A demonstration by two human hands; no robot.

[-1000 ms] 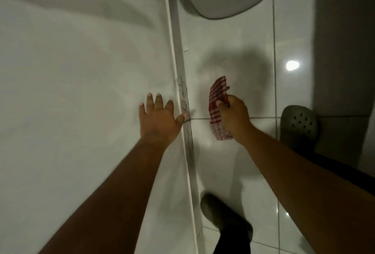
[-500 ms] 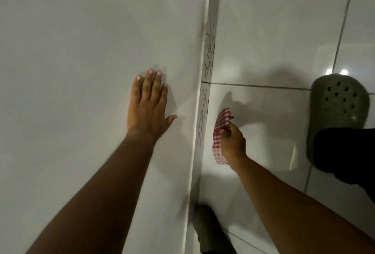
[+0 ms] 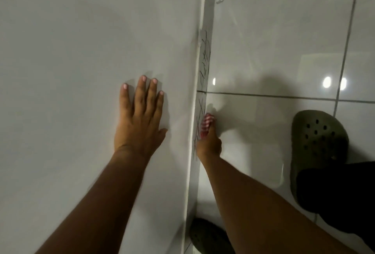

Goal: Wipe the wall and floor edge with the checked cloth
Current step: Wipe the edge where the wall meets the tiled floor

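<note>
**Now at the skirting: checked cloth pressed to the scribbled floor edge**

Half a second on, moved from open floor tile to the base strip itself: right hand [image 3: 210, 144], grip closed around the bunched red-and-white checked cloth [image 3: 206, 124], cloth tip touching the pale skirting strip [image 3: 199, 99] where dark pen scribbles [image 3: 205, 58] run along it. Pressed flat on the wall [image 3: 81, 50], fingers spread and holding nothing: left hand [image 3: 140, 117], apparently bracing the body. Judged from the shift, wiping of the floor edge just beginning, with most of the marks beyond the cloth untouched and a fair stretch of strip left to clean.

Smooth, matt-looking white wall panel on the left; glossy white floor tiles [image 3: 274, 40] on the right, mirroring ceiling lights as bright spots and crossed by thin grey grout lines. Soft woven cloth, crumpled to a narrow wad, likely to need firm rubbing against ink on a hard, slick surface. Rounded olive-green perforated clog [image 3: 318, 136] planted on the tiles to the right, a second one [image 3: 207, 237] near the strip at the bottom of view.
</note>
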